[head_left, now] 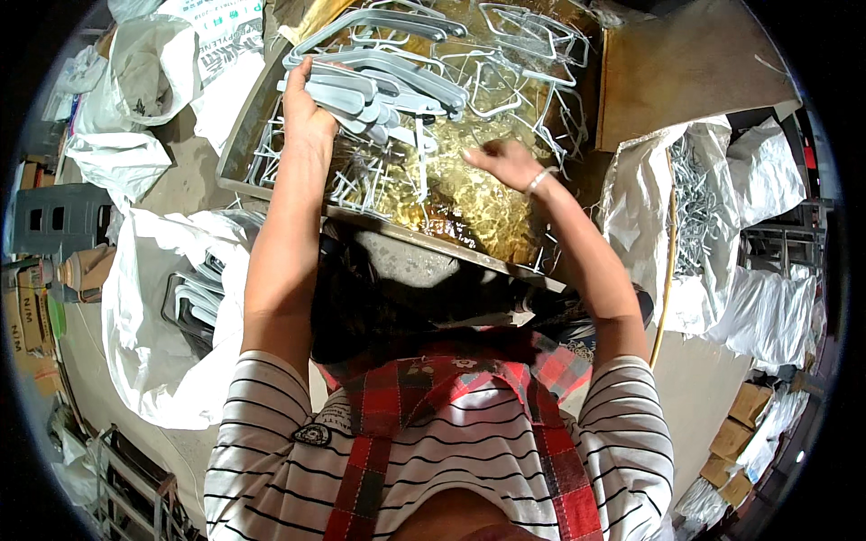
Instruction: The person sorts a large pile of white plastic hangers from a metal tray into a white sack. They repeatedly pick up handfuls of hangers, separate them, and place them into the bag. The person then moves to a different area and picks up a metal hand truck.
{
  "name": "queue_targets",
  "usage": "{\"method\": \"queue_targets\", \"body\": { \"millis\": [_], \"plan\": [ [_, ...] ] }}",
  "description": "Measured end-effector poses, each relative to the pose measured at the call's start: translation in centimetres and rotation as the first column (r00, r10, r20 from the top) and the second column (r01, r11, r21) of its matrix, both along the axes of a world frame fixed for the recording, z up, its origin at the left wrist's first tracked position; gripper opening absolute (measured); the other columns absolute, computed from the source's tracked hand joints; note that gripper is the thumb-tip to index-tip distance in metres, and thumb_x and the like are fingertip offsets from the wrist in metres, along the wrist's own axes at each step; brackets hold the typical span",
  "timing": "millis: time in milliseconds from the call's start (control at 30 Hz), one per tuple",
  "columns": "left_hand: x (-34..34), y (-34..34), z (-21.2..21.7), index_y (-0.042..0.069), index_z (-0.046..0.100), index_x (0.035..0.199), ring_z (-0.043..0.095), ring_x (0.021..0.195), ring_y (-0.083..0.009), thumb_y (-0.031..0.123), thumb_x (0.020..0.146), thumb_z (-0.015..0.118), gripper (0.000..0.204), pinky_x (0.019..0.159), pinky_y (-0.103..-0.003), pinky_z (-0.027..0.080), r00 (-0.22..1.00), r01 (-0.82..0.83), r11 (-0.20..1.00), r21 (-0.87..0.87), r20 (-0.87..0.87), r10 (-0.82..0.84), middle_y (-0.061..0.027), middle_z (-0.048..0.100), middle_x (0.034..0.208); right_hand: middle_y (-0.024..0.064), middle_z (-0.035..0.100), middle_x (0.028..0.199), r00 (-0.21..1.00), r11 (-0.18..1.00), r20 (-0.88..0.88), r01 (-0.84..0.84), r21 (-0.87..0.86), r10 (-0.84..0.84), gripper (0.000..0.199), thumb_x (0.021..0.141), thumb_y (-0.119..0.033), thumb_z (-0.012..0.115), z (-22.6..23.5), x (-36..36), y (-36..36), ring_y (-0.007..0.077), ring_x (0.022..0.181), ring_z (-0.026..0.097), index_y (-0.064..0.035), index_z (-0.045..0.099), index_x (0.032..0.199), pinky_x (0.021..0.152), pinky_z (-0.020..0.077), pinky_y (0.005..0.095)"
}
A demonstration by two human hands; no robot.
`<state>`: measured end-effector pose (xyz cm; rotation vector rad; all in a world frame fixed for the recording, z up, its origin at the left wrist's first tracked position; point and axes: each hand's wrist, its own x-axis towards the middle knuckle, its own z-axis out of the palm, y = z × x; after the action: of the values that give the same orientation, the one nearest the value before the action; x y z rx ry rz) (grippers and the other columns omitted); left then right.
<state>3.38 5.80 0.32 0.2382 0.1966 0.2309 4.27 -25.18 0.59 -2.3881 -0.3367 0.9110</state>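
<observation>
Yellowish water (501, 206) shimmers in the tank (242, 144) between white sacks (135, 361) — the left hand (308, 113) grips grey hangers (347, 101). The right hand (510, 164) half-curls above; I can't tell its hold.

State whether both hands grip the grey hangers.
No, the left hand grips the grey hangers, while the right hand is apart from them, over the water.

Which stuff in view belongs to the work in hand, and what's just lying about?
In use:
- grey hangers, gripped by the left hand
- tub
- water, under the right hand

Apparently just lying about:
- grey crate, far left
- cardboard boxes, lower right
</observation>
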Motion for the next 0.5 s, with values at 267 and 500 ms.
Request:
{"method": "queue_targets", "body": {
  "millis": [267,500],
  "plan": [
    [0.4,-0.2,0.2,-0.003,0.050,0.084,0.055,0.075,-0.0278,0.020,0.081,0.054,0.024,0.074,-0.039,0.047,0.998,0.023,0.990,0.140,-0.063,-0.015,-0.0155,0.056,0.076,0.0155,0.060,0.063,0.974,0.986,0.152,-0.164,-0.043,0.168,0.017,0.081,-0.013,0.057,-2.8,-2.0,5.8,0.0240,0.062,0.063,0.0026,0.059,0.075,0.050,0.0476,0.0367],
    [0.6,-1.6,0.4,-0.003,0.054,0.087,0.059,0.074,-0.0294,0.024,0.085,0.052,0.027,0.072,-0.040,0.049,0.972,0.025,0.992,0.127,-0.233,0.005,-0.0162,0.060,0.079,0.0233,0.051,0.116,0.623,0.905,0.780,-0.295,0.308,-0.062,0.044,0.082,-0.001,0.044,2.8,-2.2,5.7,0.0363,0.098,0.055,-0.0068,0.041,0.126,0.086,0.0450,0.0381]
  ]
}}
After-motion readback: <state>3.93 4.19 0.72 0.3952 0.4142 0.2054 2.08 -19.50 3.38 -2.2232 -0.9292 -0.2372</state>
